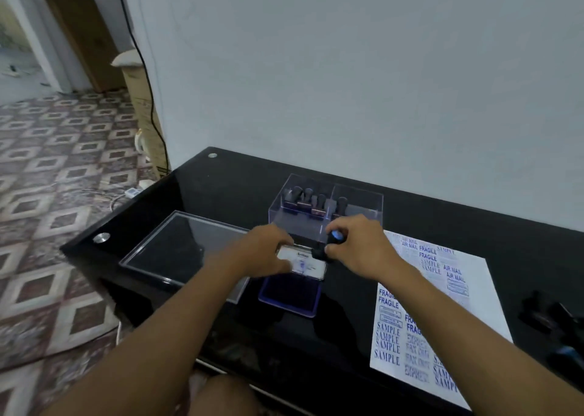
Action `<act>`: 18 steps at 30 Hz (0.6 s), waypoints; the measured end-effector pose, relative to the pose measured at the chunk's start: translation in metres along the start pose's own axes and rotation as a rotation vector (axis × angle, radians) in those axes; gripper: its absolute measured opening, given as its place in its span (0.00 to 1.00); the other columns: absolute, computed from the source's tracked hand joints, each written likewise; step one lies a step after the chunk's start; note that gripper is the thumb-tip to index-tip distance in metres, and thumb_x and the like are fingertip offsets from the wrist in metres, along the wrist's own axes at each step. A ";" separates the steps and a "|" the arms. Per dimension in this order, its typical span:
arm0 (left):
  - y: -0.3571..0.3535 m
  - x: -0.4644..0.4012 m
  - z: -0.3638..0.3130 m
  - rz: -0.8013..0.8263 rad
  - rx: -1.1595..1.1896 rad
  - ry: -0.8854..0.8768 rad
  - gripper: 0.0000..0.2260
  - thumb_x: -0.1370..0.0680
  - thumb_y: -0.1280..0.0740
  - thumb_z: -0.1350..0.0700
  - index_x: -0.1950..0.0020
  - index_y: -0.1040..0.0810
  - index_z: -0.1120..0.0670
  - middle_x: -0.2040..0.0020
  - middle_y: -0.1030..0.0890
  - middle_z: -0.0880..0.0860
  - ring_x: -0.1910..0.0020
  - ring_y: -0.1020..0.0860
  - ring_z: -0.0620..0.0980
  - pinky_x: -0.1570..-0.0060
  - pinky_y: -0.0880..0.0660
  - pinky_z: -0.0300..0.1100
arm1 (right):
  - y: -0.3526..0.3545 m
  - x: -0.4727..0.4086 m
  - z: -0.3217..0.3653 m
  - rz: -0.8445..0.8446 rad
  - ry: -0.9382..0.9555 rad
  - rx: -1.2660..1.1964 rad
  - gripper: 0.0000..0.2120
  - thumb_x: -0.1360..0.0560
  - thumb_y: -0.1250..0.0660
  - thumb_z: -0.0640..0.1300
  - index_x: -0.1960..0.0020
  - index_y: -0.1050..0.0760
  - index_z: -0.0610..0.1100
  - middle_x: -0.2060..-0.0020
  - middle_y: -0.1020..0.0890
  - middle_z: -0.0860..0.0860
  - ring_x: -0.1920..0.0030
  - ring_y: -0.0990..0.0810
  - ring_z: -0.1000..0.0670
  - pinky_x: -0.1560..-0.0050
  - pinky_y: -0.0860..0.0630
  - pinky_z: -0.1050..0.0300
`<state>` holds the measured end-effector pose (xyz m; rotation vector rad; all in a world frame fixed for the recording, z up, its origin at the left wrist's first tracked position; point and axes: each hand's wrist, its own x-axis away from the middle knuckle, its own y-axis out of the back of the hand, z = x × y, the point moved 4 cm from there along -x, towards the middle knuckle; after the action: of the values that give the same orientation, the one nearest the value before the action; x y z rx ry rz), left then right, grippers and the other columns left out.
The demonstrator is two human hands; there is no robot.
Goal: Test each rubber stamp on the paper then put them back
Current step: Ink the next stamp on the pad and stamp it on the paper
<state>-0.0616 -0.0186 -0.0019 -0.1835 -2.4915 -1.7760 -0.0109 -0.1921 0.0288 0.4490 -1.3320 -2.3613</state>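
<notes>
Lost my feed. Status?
Left hand holds ink pad lid. Right hand grips stamp. Paper well stamped. Nothing blocking.

The sheet of paper [474, 289], lying toward the right end of the black table [221, 188], carries blue stamp impressions. "AIR MAIL" stands near its far edge and again by its right edge; "FRAGILE" reads twice below the far edge and twice at the left edge; "SAMPLE" repeats in a column at the near left corner. Fainter marks seem to read "EXPRESS" and "FAX ONLY". The ink pad lid [301, 262] bears print too blurred to read.
</notes>
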 end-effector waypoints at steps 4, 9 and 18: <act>-0.017 0.023 0.009 0.164 -0.053 0.070 0.36 0.29 0.25 0.50 0.25 0.35 0.52 0.29 0.33 0.52 0.32 0.32 0.53 0.36 0.34 0.43 | -0.034 0.015 0.016 0.117 0.041 0.042 0.12 0.22 0.34 0.43 0.40 0.21 0.44 0.40 0.21 0.45 0.42 0.23 0.45 0.45 0.29 0.59; -0.030 0.021 0.011 0.214 -0.134 0.080 0.40 0.33 0.22 0.51 0.25 0.36 0.52 0.30 0.33 0.52 0.33 0.32 0.55 0.35 0.31 0.49 | -0.058 0.016 0.030 0.181 0.092 0.109 0.12 0.21 0.36 0.41 0.39 0.23 0.42 0.41 0.22 0.44 0.43 0.23 0.43 0.44 0.26 0.54; -0.034 0.014 0.014 0.138 -0.121 0.024 0.33 0.38 0.21 0.55 0.35 0.27 0.47 0.37 0.29 0.50 0.40 0.27 0.54 0.45 0.28 0.46 | -0.077 0.023 0.036 0.276 0.238 0.301 0.10 0.20 0.40 0.42 0.39 0.30 0.44 0.45 0.23 0.42 0.46 0.21 0.42 0.48 0.23 0.47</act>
<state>-0.0796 -0.0159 -0.0361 -0.3306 -2.2951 -1.8614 -0.0608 -0.1398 -0.0221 0.5713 -1.5286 -1.8317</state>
